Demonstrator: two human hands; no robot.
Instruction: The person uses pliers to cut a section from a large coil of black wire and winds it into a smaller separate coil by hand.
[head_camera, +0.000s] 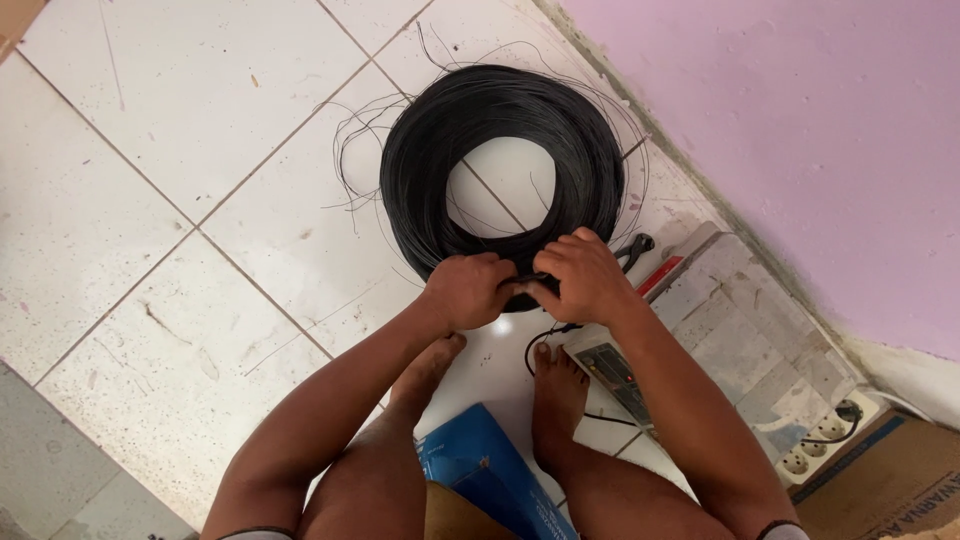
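Two hands worked close together at the near edge of a big coil of black wire (500, 165). Our left hand (467, 290) was curled into a loose fist, with its fingers closed on the black wire at the bottom of the coil. Our right hand (585, 275) was just beside it, and the two hands nearly touched. Its fingers were bent and pinched the same bit of wire between them. Neither hand was spread open.

We saw the coil lying flat on the white tile floor (200, 130), near the pink wall (800, 130). It was round like a fat ring, with a hole in the middle where the tiles showed through. Many thin loose strands stuck out from it and curled over the floor on the left and top sides.

Our bare feet (555, 400) rested on the floor under our arms. A blue packet (490, 470) lay between our legs. Black pliers (635, 248) peeked out just past our right hand. A white power strip (815, 445) sat by the wall on our right, next to a brown cardboard box (890, 485).
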